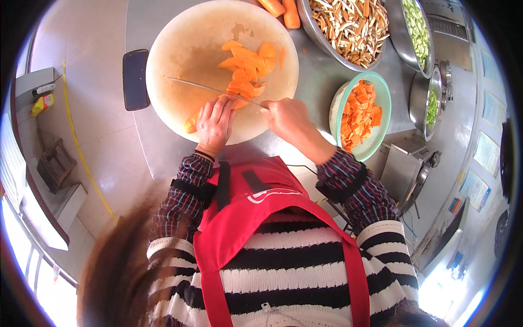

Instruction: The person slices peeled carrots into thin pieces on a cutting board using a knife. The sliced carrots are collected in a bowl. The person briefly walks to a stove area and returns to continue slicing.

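Note:
A round, pale cutting board [180,49] lies in front of me on a metal table. My right hand [286,117] is closed round the handle of a knife [193,83], whose blade reaches leftward across the board. Beside the blade, my left hand [214,121] presses its bent fingers down on a carrot [190,124]; one end of it shows left of the fingers, and the rest is mostly hidden. On the far side of the blade, a pile of orange carrot slices [248,62] spreads over the board.
At the right stands a green plastic basket [385,103] of cut carrot pieces. Metal bowls hold brown-and-white strips [351,27], pale green slices [417,32] and chopped greens [432,106]. Whole carrots [291,13] lie behind the board. A dark phone [135,80] rests by its left edge.

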The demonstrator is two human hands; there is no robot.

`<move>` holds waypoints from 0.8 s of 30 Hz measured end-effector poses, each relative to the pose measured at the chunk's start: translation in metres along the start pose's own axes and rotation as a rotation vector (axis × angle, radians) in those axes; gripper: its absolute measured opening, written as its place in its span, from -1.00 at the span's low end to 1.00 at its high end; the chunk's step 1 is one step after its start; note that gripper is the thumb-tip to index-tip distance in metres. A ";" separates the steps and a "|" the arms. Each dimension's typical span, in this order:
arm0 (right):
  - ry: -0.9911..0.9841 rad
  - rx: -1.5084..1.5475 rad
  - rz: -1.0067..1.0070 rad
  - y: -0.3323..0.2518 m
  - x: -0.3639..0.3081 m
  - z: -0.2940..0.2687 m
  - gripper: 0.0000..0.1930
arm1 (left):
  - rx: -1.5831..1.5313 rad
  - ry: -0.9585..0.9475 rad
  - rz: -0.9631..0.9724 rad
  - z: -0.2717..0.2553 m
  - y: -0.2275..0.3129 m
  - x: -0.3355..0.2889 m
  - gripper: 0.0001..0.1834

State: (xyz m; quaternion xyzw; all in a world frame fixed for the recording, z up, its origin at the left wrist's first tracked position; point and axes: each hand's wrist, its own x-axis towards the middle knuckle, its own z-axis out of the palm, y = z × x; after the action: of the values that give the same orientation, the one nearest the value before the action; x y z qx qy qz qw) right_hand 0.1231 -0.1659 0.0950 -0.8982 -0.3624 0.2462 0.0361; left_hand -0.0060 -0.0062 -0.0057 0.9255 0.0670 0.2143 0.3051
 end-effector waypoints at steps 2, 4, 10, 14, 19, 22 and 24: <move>-0.056 -0.008 0.010 0.000 -0.019 -0.018 -0.77 | 0.000 -0.004 -0.001 0.001 0.000 0.000 -0.72; -0.104 -0.018 0.027 0.000 -0.027 -0.025 -0.78 | -0.009 0.012 0.002 0.002 0.000 0.000 -0.73; -0.034 -0.124 0.037 -0.017 0.017 0.026 -0.79 | 0.028 -0.021 -0.012 0.003 -0.001 -0.003 -0.72; 0.005 -0.018 -0.008 -0.008 0.014 0.015 -0.78 | 0.076 0.013 0.018 0.000 -0.002 -0.005 -0.70; -0.038 0.003 -0.026 -0.001 -0.022 -0.022 -0.77 | 0.030 -0.011 -0.018 -0.001 -0.001 -0.005 -0.71; -0.039 -0.038 0.010 -0.008 -0.008 -0.005 -0.77 | 0.037 -0.007 -0.015 -0.001 -0.001 -0.005 -0.71; -0.030 -0.114 -0.016 -0.017 0.015 0.020 -0.78 | 0.038 -0.001 -0.019 -0.001 -0.001 -0.006 -0.71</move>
State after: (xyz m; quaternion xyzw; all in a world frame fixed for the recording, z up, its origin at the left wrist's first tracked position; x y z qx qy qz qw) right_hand 0.1121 -0.1454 0.0754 -0.8920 -0.3837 0.2383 -0.0186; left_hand -0.0115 -0.0062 -0.0079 0.9306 0.0799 0.2093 0.2894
